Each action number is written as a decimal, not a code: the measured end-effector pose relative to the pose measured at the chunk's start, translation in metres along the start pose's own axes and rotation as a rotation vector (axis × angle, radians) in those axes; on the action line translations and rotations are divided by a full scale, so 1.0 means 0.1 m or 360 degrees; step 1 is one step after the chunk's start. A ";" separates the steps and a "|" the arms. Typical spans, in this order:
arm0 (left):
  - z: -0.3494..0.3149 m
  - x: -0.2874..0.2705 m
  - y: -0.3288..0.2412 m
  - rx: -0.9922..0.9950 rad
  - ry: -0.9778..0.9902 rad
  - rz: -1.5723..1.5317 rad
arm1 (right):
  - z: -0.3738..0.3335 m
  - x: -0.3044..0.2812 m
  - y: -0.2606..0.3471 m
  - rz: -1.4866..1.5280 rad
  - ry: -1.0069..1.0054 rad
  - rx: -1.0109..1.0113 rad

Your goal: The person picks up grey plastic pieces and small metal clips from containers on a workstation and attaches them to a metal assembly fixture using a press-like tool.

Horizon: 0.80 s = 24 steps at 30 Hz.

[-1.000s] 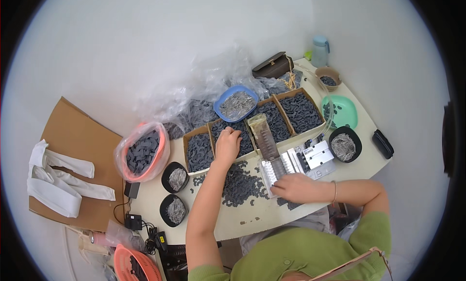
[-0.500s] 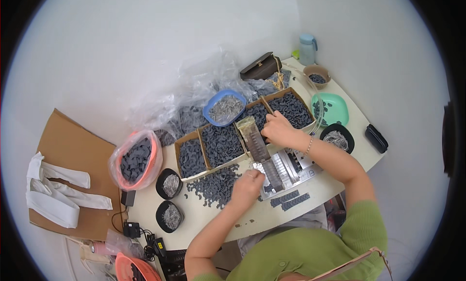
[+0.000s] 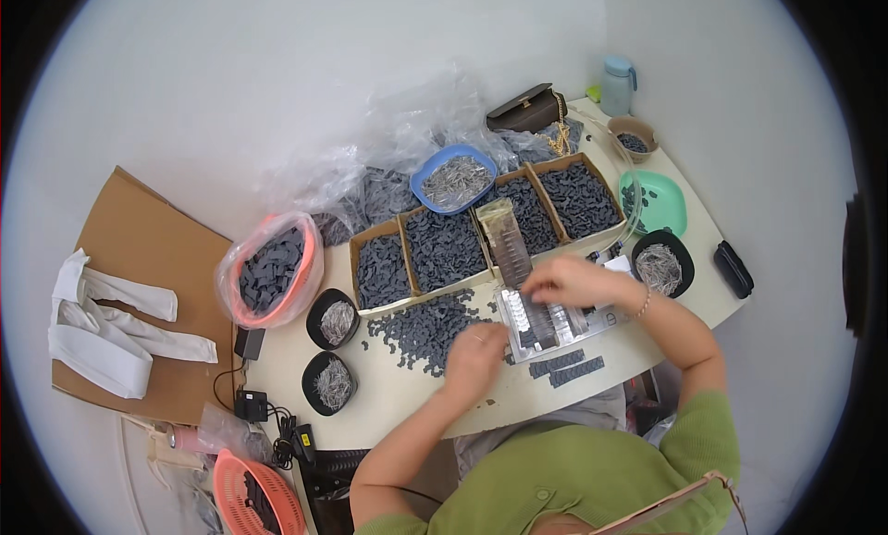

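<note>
A metal fixture [image 3: 575, 324] with a slotted block lies at the table's front, small dark grey pieces set in its rows. Over its middle, my right hand [image 3: 566, 282] has its fingers bent down and drawn together; whatever they hold is too small to name. My left hand [image 3: 476, 357] is closed beside the fixture's left end, its fingertips hidden from view. Left of it spreads a loose pile of dark grey plastic pieces [image 3: 425, 330]. A clear ribbed tray [image 3: 509, 244] leans from the fixture onto the cardboard boxes. Two strips of joined grey pieces [image 3: 575, 370] lie at the fixture's near side.
Divided cardboard boxes [image 3: 446, 248] full of grey pieces stand behind. A blue tray [image 3: 455, 179] and black bowls [image 3: 662, 265] hold metal pins. At right are a green tray [image 3: 671, 207] and a black case [image 3: 733, 269]. A bagged pink basket [image 3: 270, 269] stands left.
My right hand has come back from the boxes to the fixture. My left hand stays beside the fixture's left end. The whole view has shifted slightly.
</note>
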<state>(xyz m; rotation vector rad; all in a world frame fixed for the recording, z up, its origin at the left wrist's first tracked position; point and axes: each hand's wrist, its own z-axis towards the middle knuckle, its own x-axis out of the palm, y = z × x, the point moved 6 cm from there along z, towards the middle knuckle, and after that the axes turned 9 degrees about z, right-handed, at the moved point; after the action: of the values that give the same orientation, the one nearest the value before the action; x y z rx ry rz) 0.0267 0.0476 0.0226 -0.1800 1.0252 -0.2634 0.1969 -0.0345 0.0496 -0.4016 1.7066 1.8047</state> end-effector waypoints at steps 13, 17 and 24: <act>0.20 0.03 0.45 -0.0520 0.0102 -0.0471 | -0.55 0.59 0.38 -0.0831 -0.0255 -0.0489; 0.26 0.18 0.24 -0.0519 0.0214 -0.0729 | -0.51 0.42 0.16 -0.0251 -0.0249 -0.0364; 0.22 0.27 -0.08 -0.0023 -0.0119 0.0252 | -0.11 0.18 0.14 -0.0218 -0.0378 -0.0274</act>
<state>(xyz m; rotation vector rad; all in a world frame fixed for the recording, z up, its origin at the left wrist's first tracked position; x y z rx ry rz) 0.0578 0.0327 0.0140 -0.1199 0.9618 -0.1045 0.1730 -0.0408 0.0482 -0.3507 1.3367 1.8247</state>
